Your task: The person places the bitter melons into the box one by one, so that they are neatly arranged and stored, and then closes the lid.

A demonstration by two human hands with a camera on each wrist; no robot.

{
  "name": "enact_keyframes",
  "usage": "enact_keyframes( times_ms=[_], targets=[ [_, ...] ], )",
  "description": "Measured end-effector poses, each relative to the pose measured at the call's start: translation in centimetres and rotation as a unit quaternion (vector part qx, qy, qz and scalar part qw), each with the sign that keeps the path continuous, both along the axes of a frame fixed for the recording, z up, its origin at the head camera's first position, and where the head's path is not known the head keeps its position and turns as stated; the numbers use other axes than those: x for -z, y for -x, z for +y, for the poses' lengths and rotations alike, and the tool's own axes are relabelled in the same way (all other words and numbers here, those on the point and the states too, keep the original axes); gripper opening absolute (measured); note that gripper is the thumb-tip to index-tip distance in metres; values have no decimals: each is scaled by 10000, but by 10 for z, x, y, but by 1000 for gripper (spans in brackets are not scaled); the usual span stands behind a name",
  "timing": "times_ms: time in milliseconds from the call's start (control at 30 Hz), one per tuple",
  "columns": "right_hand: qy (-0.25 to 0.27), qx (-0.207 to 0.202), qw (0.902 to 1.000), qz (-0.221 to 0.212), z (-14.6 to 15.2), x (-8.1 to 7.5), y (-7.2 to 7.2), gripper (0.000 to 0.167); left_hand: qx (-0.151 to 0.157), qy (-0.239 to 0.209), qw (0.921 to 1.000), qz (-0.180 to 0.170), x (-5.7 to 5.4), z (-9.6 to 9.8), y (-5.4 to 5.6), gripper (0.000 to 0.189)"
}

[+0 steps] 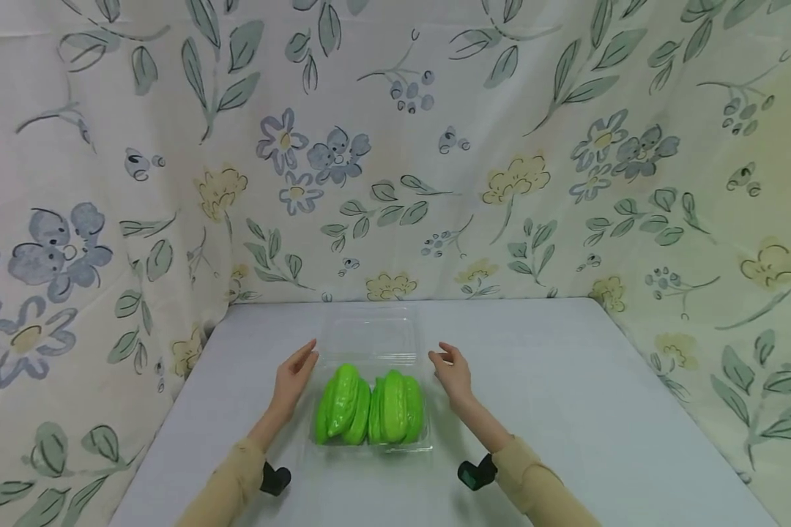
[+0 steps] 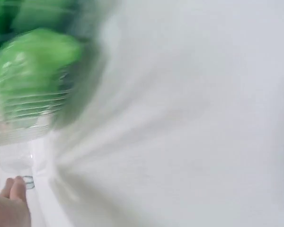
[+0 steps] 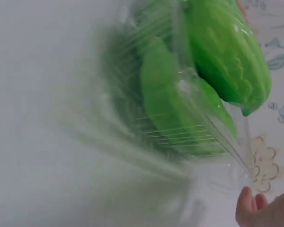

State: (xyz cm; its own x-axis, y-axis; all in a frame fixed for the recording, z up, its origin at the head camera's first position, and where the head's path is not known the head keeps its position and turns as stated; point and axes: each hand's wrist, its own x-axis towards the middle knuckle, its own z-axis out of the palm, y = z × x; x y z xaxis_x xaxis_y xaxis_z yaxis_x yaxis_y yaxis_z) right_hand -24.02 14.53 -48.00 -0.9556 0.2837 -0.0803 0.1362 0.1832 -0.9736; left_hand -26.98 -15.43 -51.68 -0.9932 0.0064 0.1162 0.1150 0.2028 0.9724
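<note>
A clear plastic clamshell box [image 1: 425,446] stands on the table, its lid [image 1: 369,333] laid back on the far side. Green, ridged, bumpy vegetables that look like bitter melons [image 1: 345,402] fill it in two groups; one melon [image 3: 229,52] rises above the rim in the right wrist view. My left hand [image 1: 295,372] is off the box's left side, level with the hinge, fingers extended and holding nothing. Across from it, my right hand [image 1: 452,372] hovers by the right side with loosely bent fingers, also holding nothing. Contact with the plastic cannot be made out.
The box rests on a white-covered table [image 1: 567,410]. A floral curtain [image 1: 395,146] hangs behind the table and along both sides. Black wrist devices [image 1: 477,473] sit at both sleeve cuffs.
</note>
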Motion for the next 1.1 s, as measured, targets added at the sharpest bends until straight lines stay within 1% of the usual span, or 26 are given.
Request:
enact_keyframes(
  times_ms=[33, 100, 167, 233, 300, 367, 400, 467, 533, 633, 700, 767, 833, 933, 1033, 1100],
  targets=[
    [261, -82, 9995, -128, 1, 1, 4, 48, 28, -188, 9995, -258, -3, -1, 3, 54],
    [771, -283, 9958, -408, 2, 1, 10, 53, 115, -473, 9950, -869, -9, -3, 8, 58],
    [1313, -543, 9878, -634, 4, 1, 15, 59, 344, -726, 9868, -1406, -15, -4, 14, 60],
    [1795, -823, 9767, -843, 5, 2, 18, 64, 572, -842, 9775, -1850, -20, -5, 18, 59],
    [2205, -1094, 9641, -993, 6, 3, 21, 66, 753, -824, 9699, -2165, -23, -5, 22, 58],
    [2523, -1283, 9528, -1094, 7, 3, 23, 65, 873, -807, 9638, -2387, -26, -4, 25, 57],
    [2661, -1351, 9479, -1119, 7, 4, 24, 63, 886, -742, 9624, -2459, -28, -3, 26, 57],
    [2834, -1465, 9408, -1150, 7, 4, 26, 61, 857, -512, 9628, -2510, -29, -2, 29, 56],
    [2979, -1505, 9355, -1157, 8, 5, 26, 59, 738, -207, 9668, -2436, -30, -1, 31, 53],
    [3044, -1632, 9318, -1117, 8, 7, 27, 59, 376, 250, 9734, -2247, -30, 0, 33, 47],
    [3044, -1708, 9310, -1067, 10, 8, 26, 58, 175, 352, 9772, -2089, -30, 0, 34, 43],
    [2965, -1809, 9325, -986, 13, 8, 26, 57, 79, 373, 9814, -1880, -28, 0, 35, 38],
    [2935, -1851, 9334, -914, 17, 8, 27, 56, 94, 461, 9874, -1510, -26, 0, 35, 34],
    [2722, -1933, 9393, -788, 25, 7, 28, 54, 105, 790, 9938, -769, -24, 0, 37, 29],
    [2444, -1986, 9469, -646, 35, 6, 29, 53, -24, 1130, 9936, -23, -23, 3, 38, 22],
    [2152, -2009, 9544, -499, 41, 4, 28, 53, -101, 1120, 9929, 386, -22, 6, 39, 18]
  ],
)
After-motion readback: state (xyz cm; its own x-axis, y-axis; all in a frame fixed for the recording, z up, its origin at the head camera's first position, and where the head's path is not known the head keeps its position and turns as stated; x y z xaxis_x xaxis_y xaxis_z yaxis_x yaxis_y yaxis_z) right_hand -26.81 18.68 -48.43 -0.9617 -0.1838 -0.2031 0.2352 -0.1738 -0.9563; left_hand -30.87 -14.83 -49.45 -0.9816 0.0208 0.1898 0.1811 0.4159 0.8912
